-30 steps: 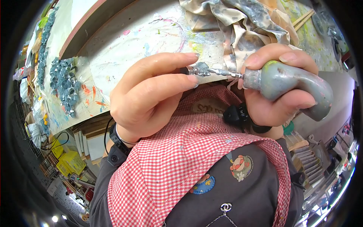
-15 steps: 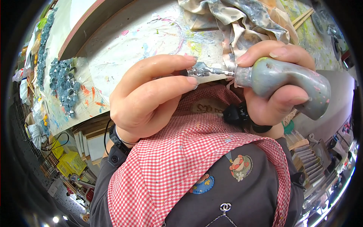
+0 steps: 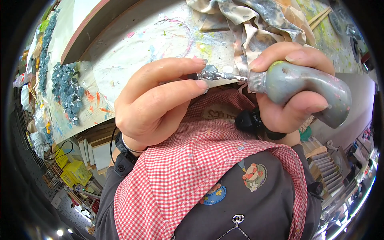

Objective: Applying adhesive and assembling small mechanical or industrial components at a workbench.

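Note:
A soft squeeze bottle [image 3: 338, 100] of grey-blue liquid lies tilted on its side in my right hand [image 3: 280, 114]. My fingers curl over its top and my thumb dents it from below. From its clear ribbed cap [image 3: 257, 82] a thin metal nozzle [image 3: 239, 77] points left. Between the thumb and fingers of my left hand [image 3: 154, 100] is a small shiny grey-blue piece [image 3: 209, 74], partly hidden by the fingertips. The nozzle reaches up to this piece; whether it touches cannot be made out.
Many small blue-grey pieces [image 3: 68, 90] lie clustered on the paint-stained table sheet [image 3: 136, 52] at left. A wooden frame edge [image 3: 86, 30] stands behind them. A stained crumpled cloth [image 3: 260, 24] lies at the back, with wooden sticks [image 3: 320, 20] to its right. Yellow crates [image 3: 76, 173] sit below left.
Both hands stay in nearly the same place, with the left shifted very slightly leftward. The bottle's grip and the small piece's hold look the same.

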A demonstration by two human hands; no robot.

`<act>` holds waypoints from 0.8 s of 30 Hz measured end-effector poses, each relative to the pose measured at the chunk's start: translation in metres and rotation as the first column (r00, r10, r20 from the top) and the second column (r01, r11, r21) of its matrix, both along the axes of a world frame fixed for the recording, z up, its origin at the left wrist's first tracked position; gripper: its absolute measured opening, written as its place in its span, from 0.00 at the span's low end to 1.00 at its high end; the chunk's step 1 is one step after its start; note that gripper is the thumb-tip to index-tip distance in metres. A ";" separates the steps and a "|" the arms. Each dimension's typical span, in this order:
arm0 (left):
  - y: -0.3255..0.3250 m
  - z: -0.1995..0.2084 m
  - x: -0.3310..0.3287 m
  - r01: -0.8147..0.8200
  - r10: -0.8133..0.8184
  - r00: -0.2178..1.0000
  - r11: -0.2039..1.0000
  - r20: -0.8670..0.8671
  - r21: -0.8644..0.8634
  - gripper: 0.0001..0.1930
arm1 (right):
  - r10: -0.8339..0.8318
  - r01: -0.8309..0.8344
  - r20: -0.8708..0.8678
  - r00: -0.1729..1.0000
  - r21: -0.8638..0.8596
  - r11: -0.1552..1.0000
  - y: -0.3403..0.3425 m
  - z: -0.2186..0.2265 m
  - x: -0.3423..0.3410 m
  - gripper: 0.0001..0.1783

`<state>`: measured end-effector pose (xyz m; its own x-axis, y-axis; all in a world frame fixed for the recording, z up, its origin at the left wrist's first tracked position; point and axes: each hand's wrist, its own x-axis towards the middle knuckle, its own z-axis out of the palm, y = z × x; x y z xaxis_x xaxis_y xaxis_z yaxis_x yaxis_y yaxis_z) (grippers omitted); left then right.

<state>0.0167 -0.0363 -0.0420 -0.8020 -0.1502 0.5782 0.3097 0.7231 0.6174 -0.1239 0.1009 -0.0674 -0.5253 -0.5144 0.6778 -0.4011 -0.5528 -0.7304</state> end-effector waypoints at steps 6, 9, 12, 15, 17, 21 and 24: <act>0.001 0.000 0.000 -0.018 0.019 1.000 1.000 0.002 -0.012 0.13 | -0.084 0.077 0.028 0.996 0.184 0.980 0.005 0.011 0.007 0.32; 0.001 0.001 0.000 -0.024 0.024 1.000 1.000 0.000 -0.017 0.13 | -0.053 0.050 0.020 0.998 0.145 0.988 0.009 0.006 0.003 0.31; 0.001 0.001 -0.001 -0.021 0.021 1.000 1.000 0.004 -0.017 0.13 | 0.002 0.000 0.038 0.999 -0.053 0.999 0.003 -0.002 0.000 0.31; 0.000 0.001 -0.001 -0.008 0.008 1.000 1.000 -0.003 -0.021 0.13 | 0.031 -0.031 0.022 0.999 -0.009 0.999 0.003 0.000 -0.002 0.31; 0.000 0.000 -0.001 -0.003 0.003 1.000 1.000 -0.012 -0.024 0.13 | -0.017 0.015 0.022 1.000 0.099 0.995 0.003 0.010 0.004 0.31; 0.000 0.000 -0.001 -0.001 0.001 1.000 1.000 -0.007 -0.022 0.13 | -0.003 0.003 0.087 0.996 0.000 1.000 0.003 0.001 0.003 0.31; 0.000 0.000 0.000 0.002 -0.002 1.000 1.000 0.002 -0.018 0.13 | -0.042 0.041 0.091 0.995 0.008 0.999 0.001 0.003 0.004 0.31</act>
<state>0.0165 -0.0363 -0.0418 -0.8033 -0.1385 0.5792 0.3097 0.7336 0.6049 -0.1197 0.1017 -0.0644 -0.6058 -0.4950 0.6229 -0.3550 -0.5326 -0.7684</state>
